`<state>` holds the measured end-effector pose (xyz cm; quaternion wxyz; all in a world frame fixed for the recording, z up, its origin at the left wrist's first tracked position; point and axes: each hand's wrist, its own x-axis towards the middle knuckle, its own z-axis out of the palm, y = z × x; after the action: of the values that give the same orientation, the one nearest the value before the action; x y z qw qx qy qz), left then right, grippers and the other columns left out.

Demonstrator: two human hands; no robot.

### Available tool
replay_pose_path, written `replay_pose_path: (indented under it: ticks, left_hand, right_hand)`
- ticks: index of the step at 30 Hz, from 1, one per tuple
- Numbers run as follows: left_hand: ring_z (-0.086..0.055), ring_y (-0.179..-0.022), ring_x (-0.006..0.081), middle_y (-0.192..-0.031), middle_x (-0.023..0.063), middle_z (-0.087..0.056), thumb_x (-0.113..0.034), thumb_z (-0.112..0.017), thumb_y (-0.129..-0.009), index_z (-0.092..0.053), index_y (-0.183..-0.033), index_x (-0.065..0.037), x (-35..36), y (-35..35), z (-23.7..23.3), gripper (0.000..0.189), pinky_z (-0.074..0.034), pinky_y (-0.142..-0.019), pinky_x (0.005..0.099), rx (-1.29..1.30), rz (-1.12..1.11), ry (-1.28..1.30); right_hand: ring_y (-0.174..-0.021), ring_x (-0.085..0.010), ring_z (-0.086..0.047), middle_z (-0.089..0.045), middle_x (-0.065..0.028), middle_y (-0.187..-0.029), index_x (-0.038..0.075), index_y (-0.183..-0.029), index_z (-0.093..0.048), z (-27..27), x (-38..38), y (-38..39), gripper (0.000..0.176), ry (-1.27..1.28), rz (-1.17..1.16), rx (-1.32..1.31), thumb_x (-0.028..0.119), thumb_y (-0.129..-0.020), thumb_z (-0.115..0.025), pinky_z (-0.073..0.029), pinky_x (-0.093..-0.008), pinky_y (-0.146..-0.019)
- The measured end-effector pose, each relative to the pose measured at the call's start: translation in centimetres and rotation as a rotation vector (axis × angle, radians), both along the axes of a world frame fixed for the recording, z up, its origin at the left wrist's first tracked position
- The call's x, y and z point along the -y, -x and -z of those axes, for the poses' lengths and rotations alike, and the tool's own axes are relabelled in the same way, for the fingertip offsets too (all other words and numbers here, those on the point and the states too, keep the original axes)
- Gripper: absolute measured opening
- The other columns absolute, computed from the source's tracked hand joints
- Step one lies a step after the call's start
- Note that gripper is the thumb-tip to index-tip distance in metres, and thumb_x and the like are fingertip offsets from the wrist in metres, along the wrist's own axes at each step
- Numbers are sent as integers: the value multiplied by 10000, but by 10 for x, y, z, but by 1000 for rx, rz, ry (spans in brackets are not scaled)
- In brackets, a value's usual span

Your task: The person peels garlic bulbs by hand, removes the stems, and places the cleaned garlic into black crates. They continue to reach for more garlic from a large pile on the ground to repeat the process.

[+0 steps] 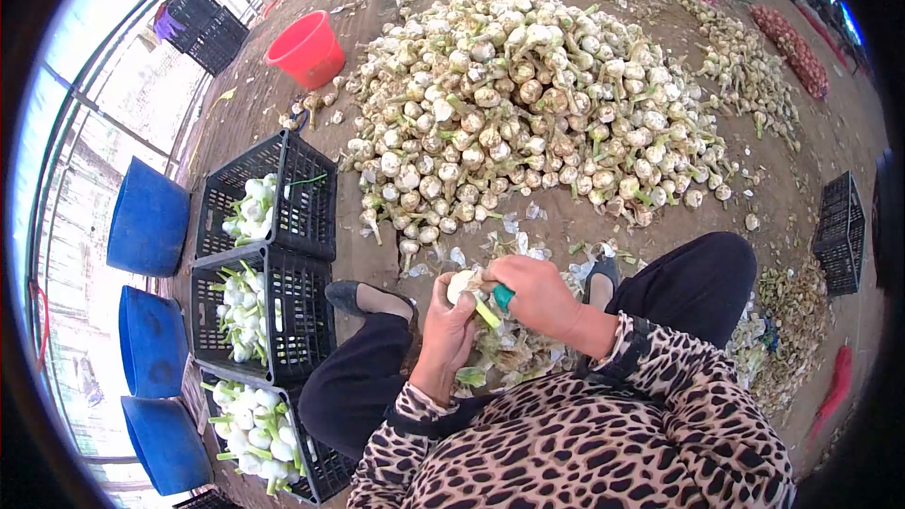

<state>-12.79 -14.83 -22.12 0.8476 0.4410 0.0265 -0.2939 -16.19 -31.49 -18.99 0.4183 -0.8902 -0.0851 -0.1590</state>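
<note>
In front of my body, my left hand point(447, 328) is wrapped round a pale garlic bulb point(462, 287), whose green stem point(487, 313) points down and to the right. My right hand point(535, 294) is closed on a green-handled tool point(503, 297) right beside the bulb; its blade is hidden. Loose peelings point(514, 355) lie on the ground below both hands. Just beyond them rises a big pile of garlic bulbs point(528, 94) with dirty skins and short stems.
At the left, black crates point(304, 320) hold cleaned white garlic, with blue tubs point(151, 344) beyond them. A red bucket point(309, 49) stands left of the pile. Another black crate point(839, 234) is at the right, and a filled net sack point(790, 52) lies at the upper right.
</note>
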Motion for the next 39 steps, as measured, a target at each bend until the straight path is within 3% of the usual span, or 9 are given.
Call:
replay_pose_path:
  ticks: [8, 11, 15, 19, 24, 27, 30, 36, 39]
  left_hand:
    - [-590, -928, 184, -1089, 79, -547, -203, -695, -820, -376, -1233, -25, -5, -3, -7, 551, -520, -766, 318, -35, 46, -33]
    - [-597, -913, 185, -1050, 84, -571, -206, -731, -780, -420, -1202, -18, -12, -5, -14, 556, -517, -764, 305, -42, 256, -86]
    - [-601, -880, 175, -1012, 79, -584, -223, -710, -794, -431, -1197, -13, -4, 6, -25, 533, -515, -734, 285, -80, 225, -79]
    - [-601, -855, 155, -1022, 72, -580, -262, -646, -861, -404, -1223, -31, -7, -1, -10, 493, -518, -720, 274, -43, 143, -45]
    - [-575, -927, 125, -1048, 39, -564, -315, -717, -799, -431, -1206, -34, -8, -2, -1, 571, -505, -765, 268, -3, 149, -104]
    - [-573, -929, 126, -1052, 44, -560, -349, -759, -750, -449, -1196, -2, -8, -2, -3, 644, -485, -796, 264, 19, 137, -168]
    - [-566, -905, 116, -1008, 45, -575, -234, -768, -746, -481, -1140, 3, -8, -1, -10, 542, -465, -812, 251, -49, 170, -211]
    - [-572, -929, 136, -1038, 65, -578, -202, -774, -720, -479, -1177, 32, -9, -2, -12, 592, -463, -817, 261, 30, 237, -242]
    - [-569, -934, 137, -1042, 64, -575, -196, -772, -722, -475, -1177, 31, -11, -5, -9, 589, -462, -812, 259, 31, 198, -273]
  right_hand:
    - [-809, -269, -586, -559, -119, -837, 25, -894, -500, 1, -1, 0, 190, 235, -49, 78, 74, -721, -560, -496, -359, -686]
    - [-818, -278, -587, -557, -121, -831, 20, -906, -494, 12, 15, -10, 197, 266, 69, 40, 59, -721, -551, -498, -360, -688]
    - [-858, -330, -591, -584, -141, -880, 27, -957, -492, 20, 39, -16, 240, 367, 157, -201, 9, -726, -557, -492, -406, -712]
    - [-876, -316, -599, -613, -140, -919, 55, -977, -575, -17, 18, -1, 248, -291, -44, -233, 58, -731, -605, -491, -402, -752]
    - [-875, -278, -600, -610, -105, -901, 34, -945, -585, -1, 7, 3, 220, 90, -91, 76, 60, -727, -575, -502, -351, -744]
    - [-838, -271, -595, -593, -102, -856, 30, -918, -558, -5, 6, 4, 198, 220, -124, 90, 59, -723, -563, -503, -344, -725]
    - [-813, -260, -587, -571, -96, -817, 31, -891, -532, -3, 7, 3, 168, 306, -102, 93, 55, -727, -552, -502, -338, -707]
    - [-831, -290, -587, -577, -109, -851, 38, -909, -531, 14, 28, -9, 206, 349, 32, -46, 44, -708, -577, -497, -383, -713]
    - [-859, -306, -586, -589, -114, -884, 48, -944, -551, 13, 29, -6, 233, 125, 28, -59, 44, -714, -584, -491, -399, -719]
